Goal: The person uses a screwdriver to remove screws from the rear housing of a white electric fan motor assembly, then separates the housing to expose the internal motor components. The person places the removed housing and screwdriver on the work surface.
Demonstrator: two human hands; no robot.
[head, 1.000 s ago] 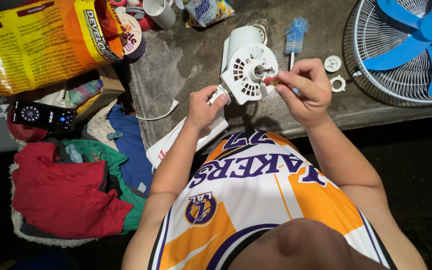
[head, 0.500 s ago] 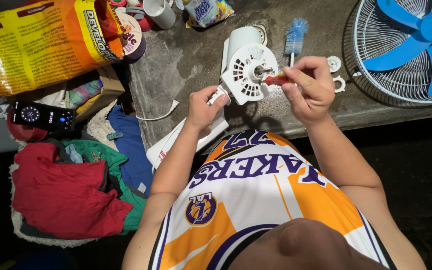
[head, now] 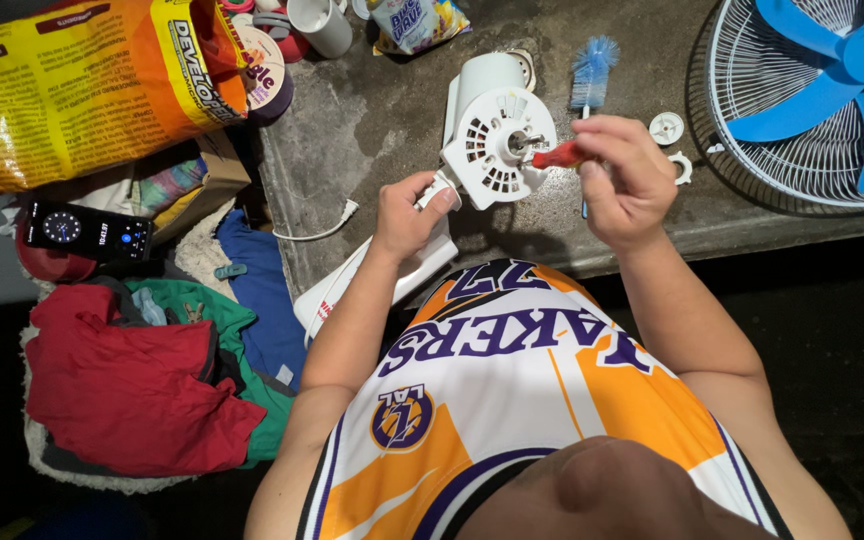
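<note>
Your right hand [head: 624, 178] has drawn in a little toward the centre of the white round plastic fan motor housing [head: 500, 145] compared with a second ago, and the red-handled tool [head: 558, 156] it carries now has its tip right at the short metal shaft [head: 524, 143] in the middle of the vented face. The grip of that hand is closed around the red handle, fingers curled over it. Earlier the tool sat slightly lower and to the right of the shaft; now it meets it, so the work looks to be on the shaft itself rather than on the vents around it.

Your left hand [head: 404, 212] has hardly moved. Its grip is clamped on the lower left edge of the housing, where the white neck [head: 432, 190] comes off it, holding the housing tilted up on the grey concrete bench [head: 372, 130].

The housing stays at the middle of the bench, toward its near edge. Just beyond it lies a blue bristle brush [head: 590, 70], and to its right two small white plastic fittings [head: 666, 127]. Farther right rests the blue fan blade in its white wire guard [head: 832, 90]. At far left a large orange and yellow sack [head: 72, 90] lies beside a pile of red and green clothes [head: 142, 380].
</note>
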